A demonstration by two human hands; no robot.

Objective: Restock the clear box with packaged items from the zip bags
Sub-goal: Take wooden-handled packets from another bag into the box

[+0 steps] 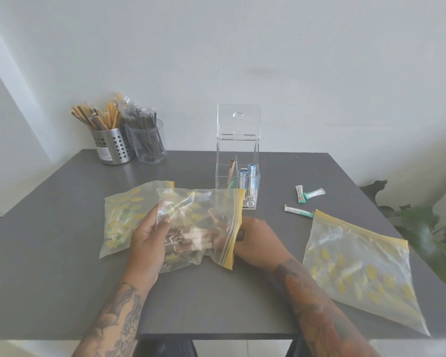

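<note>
So far the box (238, 161) is only partly filled. Its lid stands open, and a few blue packets (250, 180) and a brown one (231, 168) sit low inside, so there is lots of room left. It stands at the middle of the table (62, 266), just behind the bags.

The left hand (147, 239) holds the middle bag (198, 228) from the side, with fingers and thumb curled on the plastic. This bag has brown and cream packets in it. The right hand (255, 234) is at the bag's yellow zip end, and its fingers are hidden behind the bag (so I cannot tell if they grip or are wide). It looks like the person is about to take packets out.

Another bag (121, 217) lies under it on the left, still full. A third bag (358, 266) lies flat on the right with a few white packets left. Three loose green packets (304, 199) lie near the box, not yet put in.

Most of the job is still to do, I think.
</note>
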